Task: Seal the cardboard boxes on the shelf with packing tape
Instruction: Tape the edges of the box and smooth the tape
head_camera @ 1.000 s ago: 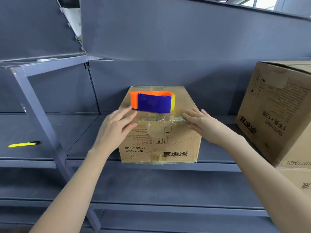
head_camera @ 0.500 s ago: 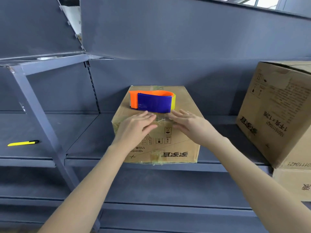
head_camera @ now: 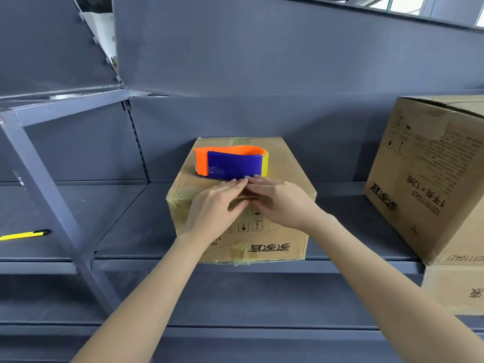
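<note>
L hand [head_camera: 212,208], R hand [head_camera: 282,203] flat on box [head_camera: 288,163], empty | 3 boxes [head_camera: 432,179] | 1 tape dispenser [head_camera: 233,165] | 1 yellow tool [head_camera: 25,235]

Orange-and-blue tape dispenser [head_camera: 230,162], brown box [head_camera: 288,163], grey shelf [head_camera: 117,216].

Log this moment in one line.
left hand flat on cardboard box; right hand flat on it; tape dispenser atop box; step: pressing top front edge

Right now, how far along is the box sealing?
Done: clear tape crosses the top of the middle box and wraps down its front; the tape dispenser sits on it. In hand: left hand and right hand press flat, fingertips meeting, on its front top edge. To do: the large box at the right shows no tape I can make out.
</note>
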Tool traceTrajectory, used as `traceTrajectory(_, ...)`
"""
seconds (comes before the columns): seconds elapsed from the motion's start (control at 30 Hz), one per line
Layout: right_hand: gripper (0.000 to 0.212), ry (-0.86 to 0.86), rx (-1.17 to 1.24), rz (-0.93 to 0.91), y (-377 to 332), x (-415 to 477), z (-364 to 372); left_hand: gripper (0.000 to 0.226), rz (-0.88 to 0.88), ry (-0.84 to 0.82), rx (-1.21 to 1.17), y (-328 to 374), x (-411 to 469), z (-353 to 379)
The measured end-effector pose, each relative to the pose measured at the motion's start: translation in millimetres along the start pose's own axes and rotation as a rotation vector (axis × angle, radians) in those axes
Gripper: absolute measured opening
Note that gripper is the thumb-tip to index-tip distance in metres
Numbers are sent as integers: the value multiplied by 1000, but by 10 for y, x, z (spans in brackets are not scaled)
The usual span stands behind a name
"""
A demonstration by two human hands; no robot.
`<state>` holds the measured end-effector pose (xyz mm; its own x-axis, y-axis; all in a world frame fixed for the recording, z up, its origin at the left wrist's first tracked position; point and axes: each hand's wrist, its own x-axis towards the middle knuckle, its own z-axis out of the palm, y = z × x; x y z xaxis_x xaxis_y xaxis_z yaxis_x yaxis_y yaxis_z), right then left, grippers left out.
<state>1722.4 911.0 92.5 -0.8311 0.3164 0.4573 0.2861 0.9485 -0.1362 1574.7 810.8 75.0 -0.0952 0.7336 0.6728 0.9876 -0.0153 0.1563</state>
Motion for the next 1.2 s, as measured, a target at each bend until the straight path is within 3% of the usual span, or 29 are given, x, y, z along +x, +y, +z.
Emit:
traceTrajectory(0.23, 34, 12, 57, 24, 69, 30, 27, 36, -24, 6, -47, 15, 29, 63)
traceTrajectory(0.4, 36, 23, 46, 82, 26, 2, 57, 41, -38, -109, -116, -97, -1, -34)
traceTrajectory(0.6, 34, 130, -73, 91, -152, 60, 113, 38, -190, -39, 10, -465, -51, -322)
traceTrajectory(0.73, 45, 149, -144, 64, -327, 175, 265, 42, -246, -111, 39, -644, -115, -306)
traceTrajectory(1.0, 28, 349, -137, -34, -286, 66, 343, 49, -193, -138, 169, -503, -301, -386)
traceTrajectory(1.2, 32, 265, 14, -30, 68, -285, 54, 49, 63, -85, 198, 13, -543, -605)
